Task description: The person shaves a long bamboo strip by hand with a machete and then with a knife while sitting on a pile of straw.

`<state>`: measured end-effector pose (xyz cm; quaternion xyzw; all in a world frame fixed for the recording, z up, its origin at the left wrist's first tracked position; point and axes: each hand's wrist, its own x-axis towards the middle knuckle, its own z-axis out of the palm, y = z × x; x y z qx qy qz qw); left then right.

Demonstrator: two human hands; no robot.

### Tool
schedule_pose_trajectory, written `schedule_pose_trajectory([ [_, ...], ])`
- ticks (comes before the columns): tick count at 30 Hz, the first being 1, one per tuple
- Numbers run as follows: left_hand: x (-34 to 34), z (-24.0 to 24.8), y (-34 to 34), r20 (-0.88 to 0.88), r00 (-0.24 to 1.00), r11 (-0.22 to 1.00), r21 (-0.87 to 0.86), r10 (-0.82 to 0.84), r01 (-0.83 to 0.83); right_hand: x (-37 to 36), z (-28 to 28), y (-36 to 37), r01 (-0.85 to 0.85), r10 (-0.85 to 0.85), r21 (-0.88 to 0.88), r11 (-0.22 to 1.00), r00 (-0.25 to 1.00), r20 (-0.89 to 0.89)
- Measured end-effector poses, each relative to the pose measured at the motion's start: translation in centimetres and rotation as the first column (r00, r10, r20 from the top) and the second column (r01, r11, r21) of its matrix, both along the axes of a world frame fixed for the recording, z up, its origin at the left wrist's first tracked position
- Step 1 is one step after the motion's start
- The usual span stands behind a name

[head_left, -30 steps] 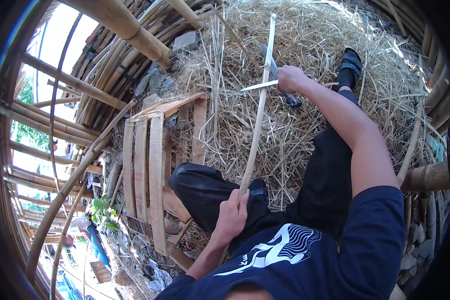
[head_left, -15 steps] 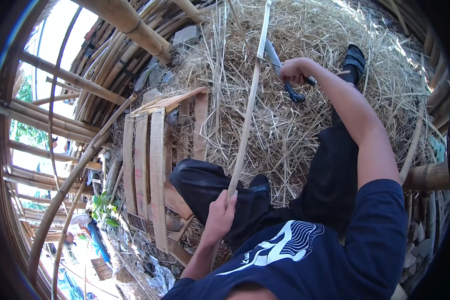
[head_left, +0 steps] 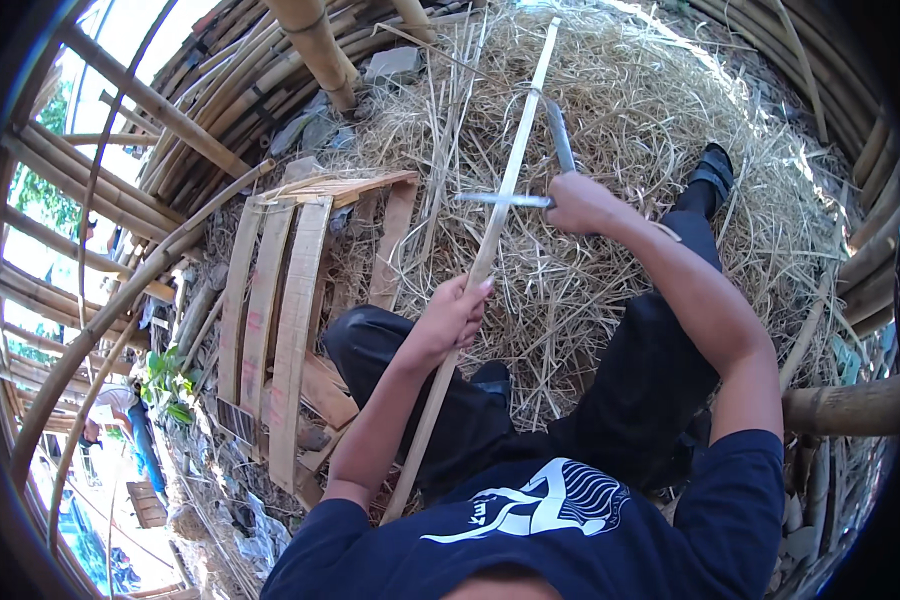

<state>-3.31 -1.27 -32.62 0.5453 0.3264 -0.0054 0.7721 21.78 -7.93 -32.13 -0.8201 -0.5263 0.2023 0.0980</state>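
My left hand [head_left: 450,318] is closed round a long, pale bamboo strip [head_left: 516,155], which slants from beside my lap up over the straw. In my right hand [head_left: 582,203] is a knife [head_left: 527,201], its narrow blade pointing left across the strip above my left hand. The blade touches or nearly touches the strip; its handle is mostly hidden in my fist. Just beyond that fist a second metal blade [head_left: 560,137] rests over the straw, its lower end hidden by my hand.
Straw [head_left: 630,110] covers the ground around my feet. A wooden slatted crate [head_left: 300,320] stands by my left knee. Bamboo poles [head_left: 315,45] and a rail frame rise at left; a thick bamboo pole [head_left: 845,405] juts in at right. Far left, another person [head_left: 130,420] is partly visible.
My left hand has moved up and slid farther along the bamboo strip. My right hand has come down and left, and the knife blade now lies across the strip.
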Motion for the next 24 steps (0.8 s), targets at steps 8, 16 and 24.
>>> schedule_pose_trajectory([
  [8,1.7,-3.9,1.2,0.008,0.999,0.999,0.017,0.034,-0.035,-5.5,-4.4,1.3,-0.119,0.119,-0.015,0.993,0.992,0.047],
  [16,1.0,-6.4,1.4,0.013,0.995,0.986,0.131,0.101,-0.102,-7.7,-5.1,1.3,-0.051,0.051,-0.028,0.998,0.999,-0.004],
  [24,1.4,-8.1,0.5,-0.009,0.994,0.684,0.727,0.107,-0.067,-6.8,-7.9,2.0,0.025,-0.025,-0.004,1.0,1.0,0.018],
])
